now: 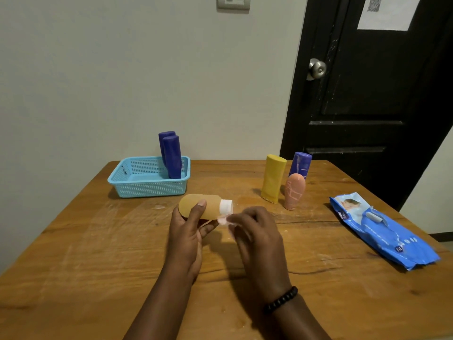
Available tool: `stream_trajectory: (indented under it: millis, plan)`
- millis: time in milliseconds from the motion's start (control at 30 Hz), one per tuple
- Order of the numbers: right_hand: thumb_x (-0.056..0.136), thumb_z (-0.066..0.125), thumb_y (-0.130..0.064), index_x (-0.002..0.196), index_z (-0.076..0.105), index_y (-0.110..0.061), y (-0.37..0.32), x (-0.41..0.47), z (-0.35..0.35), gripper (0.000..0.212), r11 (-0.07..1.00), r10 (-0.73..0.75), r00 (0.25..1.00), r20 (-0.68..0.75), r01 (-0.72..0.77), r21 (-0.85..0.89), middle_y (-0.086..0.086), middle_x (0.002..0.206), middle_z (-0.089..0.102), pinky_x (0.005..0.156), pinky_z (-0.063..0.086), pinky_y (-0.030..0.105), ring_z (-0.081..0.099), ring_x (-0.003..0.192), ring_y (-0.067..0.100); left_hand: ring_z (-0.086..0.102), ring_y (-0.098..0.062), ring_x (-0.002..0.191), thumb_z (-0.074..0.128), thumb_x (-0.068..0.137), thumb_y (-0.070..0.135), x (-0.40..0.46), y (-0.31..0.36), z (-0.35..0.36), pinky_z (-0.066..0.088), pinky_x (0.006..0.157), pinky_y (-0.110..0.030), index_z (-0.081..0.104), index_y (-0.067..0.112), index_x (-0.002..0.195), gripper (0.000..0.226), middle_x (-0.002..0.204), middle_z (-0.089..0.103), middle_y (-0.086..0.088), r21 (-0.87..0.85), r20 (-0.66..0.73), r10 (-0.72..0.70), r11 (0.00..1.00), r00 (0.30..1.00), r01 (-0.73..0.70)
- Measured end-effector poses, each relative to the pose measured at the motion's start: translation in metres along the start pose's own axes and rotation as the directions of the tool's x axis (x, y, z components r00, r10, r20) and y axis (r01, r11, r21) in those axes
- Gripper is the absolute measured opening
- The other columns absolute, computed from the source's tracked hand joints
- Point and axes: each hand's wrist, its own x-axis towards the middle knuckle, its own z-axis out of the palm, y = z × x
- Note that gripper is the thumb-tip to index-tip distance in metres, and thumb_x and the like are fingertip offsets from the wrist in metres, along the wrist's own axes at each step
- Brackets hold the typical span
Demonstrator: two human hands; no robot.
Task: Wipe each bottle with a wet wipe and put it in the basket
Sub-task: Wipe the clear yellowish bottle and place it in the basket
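Head view: the left hand (187,228) grips an orange bottle (203,207) above the table (98,253), thumb lying over the near side of the body and fingers curled under it. The bottle lies on its side, its white cap (226,206) pointing right. The right hand (255,231) is just right of the cap, fingers curled round a small pale wipe (224,220) that it pinches against the bottle close under the cap; the wipe is blurred and mostly hidden by the fingers. A black bead bracelet (280,300) sits on the right wrist.

At the far left of the table stands a blue basket (147,190). Two purple bottles (171,157) stand in its right end, one close behind the other, leaning slightly left against the far wall of the basket.

To the right, well apart from the basket, three more bottles stand on the table in a tight group: a yellow bottle (273,179), a pink bottle (294,191) just right of it and nearer, and a purple bottle (300,164) behind the pink one. All three tilt a little.

Further right, near the table's right edge, lies a blue wipes pack (392,236), flat and crumpled.

Behind the table are a pale wall and, at right, a black door (367,94) with a metal knob (317,68).
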Motion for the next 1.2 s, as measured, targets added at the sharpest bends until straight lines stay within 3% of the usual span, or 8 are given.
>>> stream_trajectory:
  millis: [167,367,500,633,800,900,1033,1200]
  plan:
    - [0.090,0.066,-0.016,0.105,0.069,-0.023,-0.008,0.019,-0.024,0.016,0.871,0.324,0.938,-0.125,-0.244,0.426,-0.011,0.105,0.063,0.080,0.049,0.013,0.058,0.102,0.001,0.074,-0.017,0.093,0.063,0.086,0.015,0.000,0.002,0.001,0.061,0.070,-0.032,0.050,0.002,0.131,0.048,0.119,0.065,-0.016,-0.318,0.074,-0.134,0.936,0.988,0.151]
    - [0.088,0.069,-0.018,0.111,0.068,-0.021,-0.024,0.031,-0.022,0.023,0.938,0.184,0.982,-0.051,-0.160,0.307,-0.009,0.111,0.060,0.082,0.044,0.005,0.055,0.104,-0.002,0.071,-0.021,0.105,0.058,0.090,0.016,-0.005,0.003,0.001,0.060,0.078,-0.028,0.059,0.002,0.123,0.035,0.121,0.070,-0.017,-0.350,0.218,-0.189,0.901,0.958,0.257]
    - [0.082,0.075,-0.016,0.116,0.067,-0.019,-0.027,0.034,-0.015,0.035,0.992,0.085,0.994,-0.066,-0.079,0.100,-0.004,0.114,0.058,0.082,0.043,0.004,0.052,0.103,0.002,0.066,-0.026,0.115,0.058,0.092,0.014,-0.003,0.004,-0.002,0.059,0.081,-0.031,0.049,0.000,0.137,0.048,0.133,0.062,-0.021,-0.290,0.244,-0.139,0.934,0.960,0.209]
    - [0.079,0.077,-0.010,0.112,0.068,-0.017,-0.024,0.036,-0.021,0.035,0.999,0.042,0.992,-0.116,-0.039,0.033,-0.002,0.113,0.061,0.080,0.042,0.005,0.055,0.104,0.007,0.068,-0.027,0.112,0.089,0.068,0.028,-0.001,0.005,-0.003,0.058,0.081,-0.032,0.048,0.007,0.138,0.083,0.135,0.058,-0.020,-0.155,0.252,-0.100,0.978,0.962,0.142]
    - [0.078,0.076,-0.008,0.106,0.068,-0.016,-0.015,0.039,-0.030,0.030,0.998,0.026,0.993,-0.115,-0.019,0.058,-0.003,0.108,0.063,0.081,0.048,0.012,0.057,0.101,0.007,0.072,-0.021,0.101,0.080,0.075,0.024,-0.005,0.004,-0.001,0.058,0.086,-0.039,0.052,0.010,0.124,0.059,0.132,0.052,-0.018,-0.006,0.283,-0.082,0.996,0.956,0.087]
    - [0.080,0.074,-0.010,0.100,0.068,-0.019,-0.013,0.037,-0.039,0.023,0.981,0.062,0.995,-0.073,-0.048,0.186,-0.008,0.104,0.065,0.079,0.049,0.011,0.059,0.097,0.003,0.071,-0.019,0.104,0.091,0.061,0.039,-0.002,0.000,-0.003,0.059,0.086,-0.036,0.055,0.015,0.127,0.078,0.129,0.059,-0.011,0.013,0.263,-0.052,0.999,0.964,0.050]
    - [0.083,0.074,-0.022,0.099,0.069,-0.030,-0.014,0.039,-0.052,0.019,0.772,0.359,0.932,0.053,-0.328,0.545,-0.017,0.098,0.068,0.078,0.055,0.022,0.061,0.097,0.001,0.069,-0.004,0.102,0.092,0.042,0.062,-0.001,0.003,-0.002,0.055,0.084,-0.028,0.059,0.019,0.126,0.100,0.111,0.073,0.010,0.045,0.238,-0.015,0.999,0.971,0.004]
    - [0.085,0.070,-0.031,0.110,0.068,-0.034,-0.015,0.047,-0.050,0.025,0.763,0.409,0.911,0.046,-0.369,0.531,-0.021,0.107,0.067,0.085,0.052,0.023,0.058,0.103,-0.006,0.069,-0.002,0.101,0.093,0.038,0.062,-0.004,0.003,0.000,0.047,0.092,-0.032,0.059,0.025,0.123,0.099,0.109,0.073,0.014,-0.012,0.263,-0.021,1.000,0.965,0.025]
